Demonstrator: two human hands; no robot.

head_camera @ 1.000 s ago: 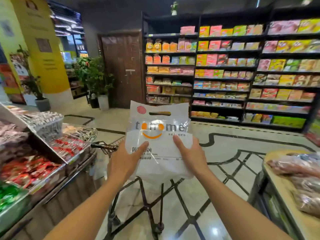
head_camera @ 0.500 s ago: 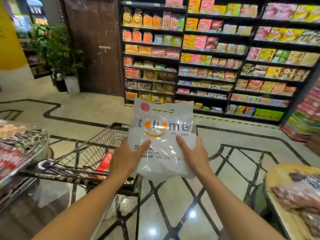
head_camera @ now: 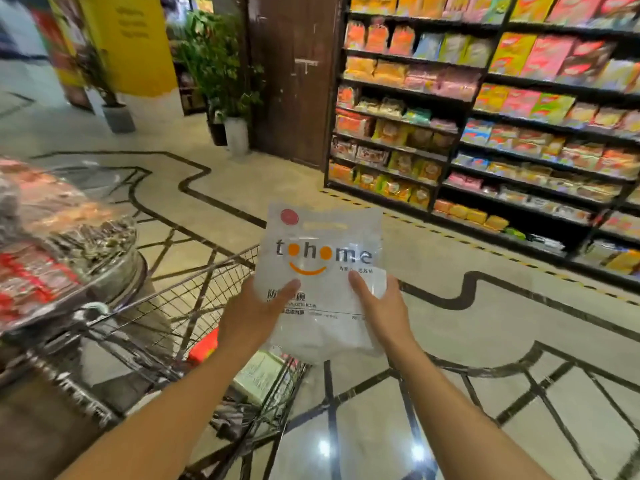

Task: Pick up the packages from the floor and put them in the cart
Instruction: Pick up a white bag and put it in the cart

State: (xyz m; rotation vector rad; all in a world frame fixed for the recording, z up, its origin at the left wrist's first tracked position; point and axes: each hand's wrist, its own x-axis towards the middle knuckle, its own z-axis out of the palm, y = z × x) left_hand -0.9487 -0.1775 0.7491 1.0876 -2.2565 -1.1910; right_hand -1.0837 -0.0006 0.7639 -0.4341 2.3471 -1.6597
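Package [head_camera: 323,282]: clear, crinkly plastic bag, roughly rectangular, printed "tohome" with orange dots and an orange smile, red round sticker top left, white contents bulging at the bottom. Held upright in the air by both hands, over the right edge of the cart [head_camera: 194,306]. Left hand [head_camera: 251,315] grips its left side, right hand [head_camera: 382,311] its right side, thumbs pressed on the front. Cart is black wire mesh; a red pack [head_camera: 204,348] and a pale green pack [head_camera: 258,375] lie inside. Floor [head_camera: 485,323] glossy beige tile with black inlay lines.
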